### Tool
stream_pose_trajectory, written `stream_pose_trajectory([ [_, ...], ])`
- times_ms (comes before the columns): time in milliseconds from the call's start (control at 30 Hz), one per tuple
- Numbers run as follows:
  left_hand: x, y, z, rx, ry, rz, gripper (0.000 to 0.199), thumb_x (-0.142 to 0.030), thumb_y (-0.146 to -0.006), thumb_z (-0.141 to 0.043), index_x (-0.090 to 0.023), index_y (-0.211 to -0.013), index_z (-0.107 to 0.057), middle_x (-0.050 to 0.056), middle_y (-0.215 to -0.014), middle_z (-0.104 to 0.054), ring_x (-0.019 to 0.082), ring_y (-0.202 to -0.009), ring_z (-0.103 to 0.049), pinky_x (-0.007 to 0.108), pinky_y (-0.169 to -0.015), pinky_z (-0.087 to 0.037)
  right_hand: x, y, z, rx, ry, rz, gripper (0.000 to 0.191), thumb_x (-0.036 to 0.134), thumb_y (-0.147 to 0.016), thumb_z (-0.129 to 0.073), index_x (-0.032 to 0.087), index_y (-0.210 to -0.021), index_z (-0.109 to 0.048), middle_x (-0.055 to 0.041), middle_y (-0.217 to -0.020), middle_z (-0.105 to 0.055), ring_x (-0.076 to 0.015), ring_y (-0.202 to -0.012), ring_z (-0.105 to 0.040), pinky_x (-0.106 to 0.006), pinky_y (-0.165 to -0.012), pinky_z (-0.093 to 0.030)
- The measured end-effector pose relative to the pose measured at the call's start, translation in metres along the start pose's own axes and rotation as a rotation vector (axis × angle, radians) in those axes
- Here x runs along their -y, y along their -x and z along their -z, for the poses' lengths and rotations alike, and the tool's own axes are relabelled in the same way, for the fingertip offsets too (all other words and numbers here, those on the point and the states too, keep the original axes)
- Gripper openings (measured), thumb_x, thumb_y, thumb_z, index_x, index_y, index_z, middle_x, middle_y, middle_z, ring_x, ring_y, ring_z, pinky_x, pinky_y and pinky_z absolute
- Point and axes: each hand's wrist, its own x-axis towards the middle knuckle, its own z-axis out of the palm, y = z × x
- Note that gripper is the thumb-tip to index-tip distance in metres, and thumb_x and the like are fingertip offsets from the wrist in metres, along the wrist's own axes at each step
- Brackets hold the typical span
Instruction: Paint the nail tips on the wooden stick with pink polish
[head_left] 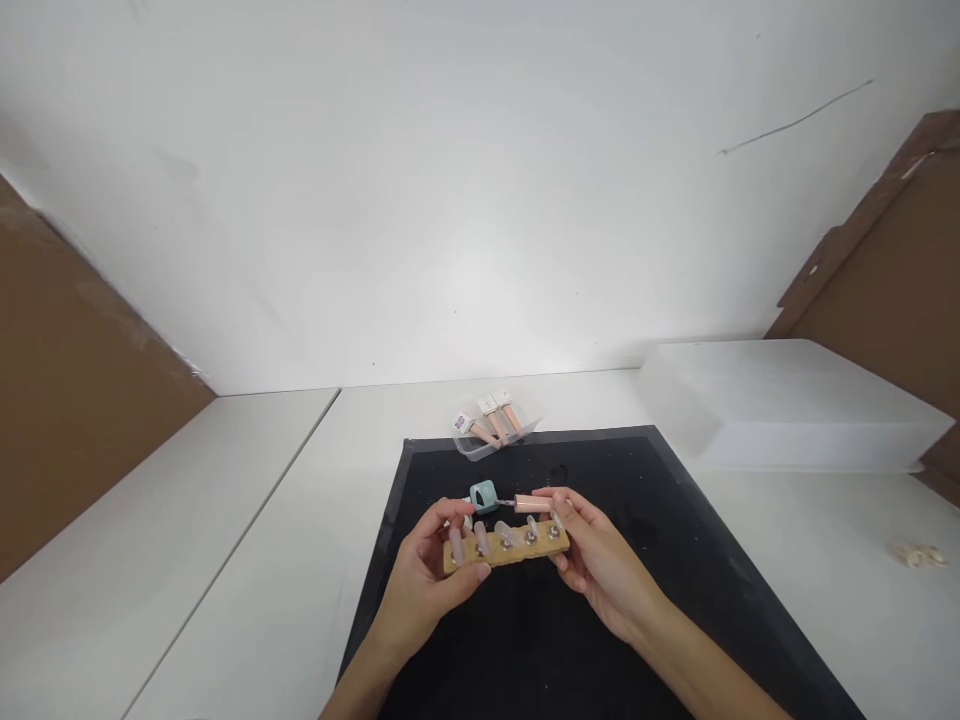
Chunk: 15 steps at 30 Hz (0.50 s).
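L hand point(433, 567) has the tan strip point(517, 546) by its left end, thumb on the near side, fingers round the far side. R hand point(589, 545) pinches the pink brush handle point(531, 504) betw. thumb & fingers, right by the strip's right end; can't tell if its lower fingers also bear the strip.

Key relation: handle lies just beyond the strip's far edge, long axis approx. side to side, roughly in line w/ the strip, stem point(505, 502) pointing left out of the R grip, toward L hand. R hand is nearer the handle. Stem's end is by the teal piece point(484, 497); touching or not, can't tell. Strip sits betw. both hands, over the black mat point(525, 640), its clear nail tips point(481, 539) sticking up. Clear tray point(474, 453) w/ bottles point(491, 405) is at the mat's far edge.
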Motion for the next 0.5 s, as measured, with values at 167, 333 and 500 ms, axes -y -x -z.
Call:
stream_pose_trajectory([
  [167, 0.003, 0.0, -0.002, -0.066, 0.127, 0.041, 0.047, -0.031, -0.059, -0.074, -0.025, -0.102, -0.055, 0.0, -0.085, -0.057, 0.016, -0.076, -0.057, 0.025, -0.066, -0.048, -0.003, 0.003, 0.0, 0.013, 0.023, 0.08, 0.036, 0.048, -0.076, -0.063, 0.017, -0.093, -0.062, 0.0043, -0.054, -0.052, -0.005, -0.039, -0.046, -0.012, -0.031, -0.036],
  [333, 0.003, 0.0, -0.007, -0.068, 0.352, 0.161, 0.046, -0.031, -0.055, -0.079, -0.023, -0.097, -0.061, 0.003, -0.09, -0.061, 0.018, -0.084, -0.057, 0.028, -0.076, -0.047, -0.008, 0.006, -0.003, 0.002, 0.016, 0.142, 0.038, 0.049, -0.076, -0.064, 0.017, -0.095, -0.061, 0.0036, -0.057, -0.054, -0.0073, -0.042, -0.052, -0.015, -0.034, -0.041],
  [500, 0.005, 0.004, -0.016, -0.039, 0.466, 0.185, 0.034, -0.028, -0.055, -0.08, -0.02, -0.085, -0.065, 0.0, -0.08, -0.06, 0.013, -0.07, -0.054, 0.03, -0.073, -0.044, -0.014, 0.008, -0.008, -0.015, 0.022, 0.144, 0.038, 0.049, -0.075, -0.064, 0.016, -0.096, -0.061, 0.0015, -0.062, -0.057, -0.0086, -0.045, -0.053, -0.017, -0.035, -0.043],
])
